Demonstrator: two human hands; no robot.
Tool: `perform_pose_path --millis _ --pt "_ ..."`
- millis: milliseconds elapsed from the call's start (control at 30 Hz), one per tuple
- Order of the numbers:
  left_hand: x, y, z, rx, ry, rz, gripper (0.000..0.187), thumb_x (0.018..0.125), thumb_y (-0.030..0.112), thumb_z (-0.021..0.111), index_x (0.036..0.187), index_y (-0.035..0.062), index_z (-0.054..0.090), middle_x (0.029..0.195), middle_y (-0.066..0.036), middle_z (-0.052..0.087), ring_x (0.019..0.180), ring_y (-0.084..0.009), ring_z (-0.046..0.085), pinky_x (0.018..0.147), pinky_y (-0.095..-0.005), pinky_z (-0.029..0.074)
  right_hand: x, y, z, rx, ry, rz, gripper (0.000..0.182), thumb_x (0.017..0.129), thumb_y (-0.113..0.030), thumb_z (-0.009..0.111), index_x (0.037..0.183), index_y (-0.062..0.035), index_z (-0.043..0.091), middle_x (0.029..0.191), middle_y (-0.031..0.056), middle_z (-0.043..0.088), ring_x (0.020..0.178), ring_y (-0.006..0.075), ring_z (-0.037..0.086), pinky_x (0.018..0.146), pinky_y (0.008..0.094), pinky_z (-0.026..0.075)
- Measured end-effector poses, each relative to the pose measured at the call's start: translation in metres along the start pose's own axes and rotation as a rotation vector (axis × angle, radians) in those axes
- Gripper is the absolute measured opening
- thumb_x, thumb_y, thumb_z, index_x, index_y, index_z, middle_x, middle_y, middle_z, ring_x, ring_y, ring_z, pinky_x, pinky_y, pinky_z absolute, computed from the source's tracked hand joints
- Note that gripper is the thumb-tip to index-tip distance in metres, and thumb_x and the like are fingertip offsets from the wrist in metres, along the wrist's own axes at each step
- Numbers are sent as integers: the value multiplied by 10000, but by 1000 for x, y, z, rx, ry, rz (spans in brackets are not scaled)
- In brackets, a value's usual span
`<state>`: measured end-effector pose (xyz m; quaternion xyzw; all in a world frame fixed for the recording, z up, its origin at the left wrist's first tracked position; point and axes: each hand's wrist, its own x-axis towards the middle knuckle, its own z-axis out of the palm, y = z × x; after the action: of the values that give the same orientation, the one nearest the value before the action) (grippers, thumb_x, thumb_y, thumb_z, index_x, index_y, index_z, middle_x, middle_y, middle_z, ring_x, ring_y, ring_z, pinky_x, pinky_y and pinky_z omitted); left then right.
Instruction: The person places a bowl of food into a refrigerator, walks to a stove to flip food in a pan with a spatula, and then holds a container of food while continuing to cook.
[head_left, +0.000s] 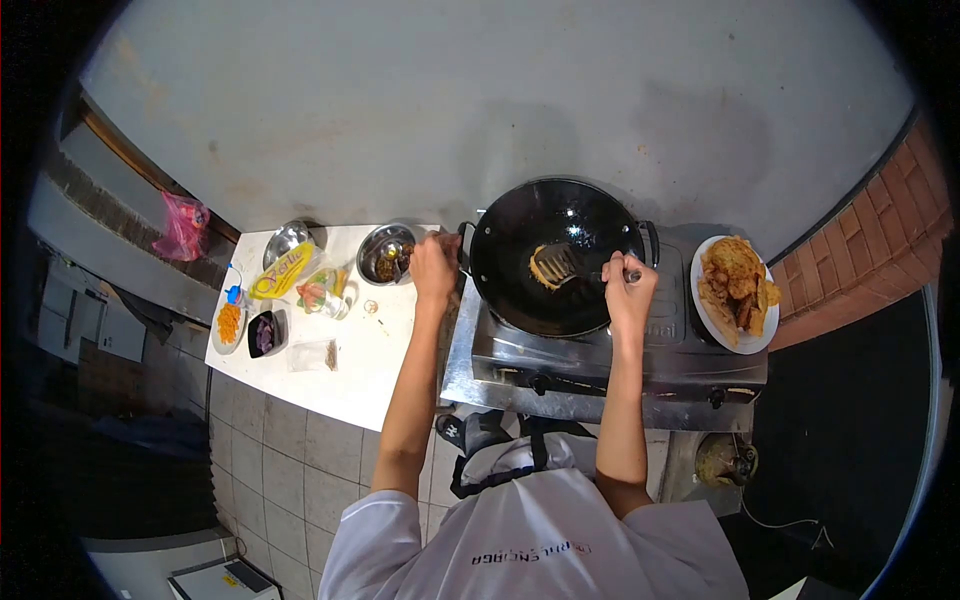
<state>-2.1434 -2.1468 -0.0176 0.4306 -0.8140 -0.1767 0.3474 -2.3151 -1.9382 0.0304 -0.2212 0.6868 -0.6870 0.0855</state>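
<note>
My right hand (628, 290) is wrapped around the handle of a slotted spatula (556, 262), whose blade lies inside a black wok (520, 310) on the stove. Against the blade sits a small golden-brown piece of food (540, 268), partly covered by it. My left hand (434, 268) is closed between the wok's left handle and a metal bowl (373, 262). What its fingers hold, if anything, I cannot make out. That bowl contains a dark mixture and something shiny.
Right of the wok stands a white plate (722, 338) of fried food. On the white table (375, 390) are another metal bowl (288, 244), a yellow-labelled bag (280, 275), a clear container (313, 356), a dark bowl (264, 334) and a plate with orange pieces (229, 325). A wall rises behind.
</note>
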Motion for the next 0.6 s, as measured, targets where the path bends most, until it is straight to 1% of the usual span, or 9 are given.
perform_pose_path --millis 67,233,433,500,600 --pt "0 0 -1 -8 8 40 121 812 152 651 862 65 718 844 -146 653 760 -376 625 665 -451 485 0 2 -1 -16 10 -21 337 879 -43 534 556 3 450 517 -9 446 511 39 374 483 250 294" --pt "0 0 -2 -31 1 34 123 811 142 651 866 54 716 852 -149 651 766 -380 623 672 -449 485 1 2 -3 16 58 -40 314 864 -33 529 561 15 459 525 -5 461 515 43 386 489 250 300" --pt "0 0 -3 -34 -7 20 135 819 145 643 880 49 714 870 -157 651 774 -386 622 677 -451 485 5 3 -8 15 108 -23 337 890 -69 505 567 14 459 535 5 468 529 55 404 498 251 314" --pt "0 1 -3 -36 -13 10 139 821 148 641 885 48 714 877 -157 651 777 -387 622 679 -452 484 5 3 -10 23 75 81 342 903 -84 496 577 12 466 544 9 473 533 66 413 502 255 321" --pt "0 4 -5 -25 -18 4 141 825 150 638 892 51 714 885 -159 651 781 -388 622 681 -453 483 5 8 -8 44 59 128 343 910 -93 497 586 17 477 547 18 484 536 73 422 508 261 327"
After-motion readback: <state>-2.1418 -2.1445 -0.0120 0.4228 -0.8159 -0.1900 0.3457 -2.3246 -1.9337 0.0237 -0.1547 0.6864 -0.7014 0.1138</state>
